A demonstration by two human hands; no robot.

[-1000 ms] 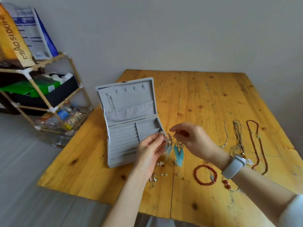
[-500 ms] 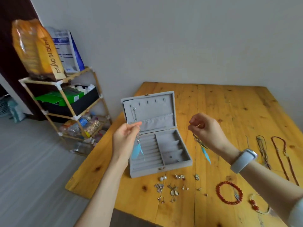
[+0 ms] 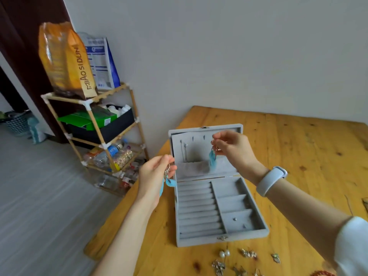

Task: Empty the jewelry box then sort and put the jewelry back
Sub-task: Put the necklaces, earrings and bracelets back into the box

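A grey velvet jewelry box (image 3: 201, 239) lies open on the wooden table (image 3: 298, 148), its lid upright with small hooks and a pocket. My left hand (image 3: 154, 176) pinches one blue feather earring (image 3: 168, 181) at the box's left edge. My right hand (image 3: 233, 148) holds the other blue feather earring (image 3: 212, 159) up against the lid's right-hand hooks. A thin pendant (image 3: 185, 151) hangs on a left hook. Two tiny pieces sit in the box's nearest right compartment (image 3: 239, 222). Pearl studs (image 3: 224, 253) and several small earrings (image 3: 248, 253) lie on the table in front of the box.
A wooden shelf rack (image 3: 93, 124) stands left of the table with an orange bag (image 3: 65, 62), a blue-and-white bag, boxes and bottles. A white wall runs behind. A red bead bracelet (image 3: 320, 273) peeks in at the bottom right. A wristband is on my right wrist.
The two feather earrings were separated, one in each hand. My right hand rose to the lid's hooks; my left hand stayed at the box's left side. My view tilted up and closer.
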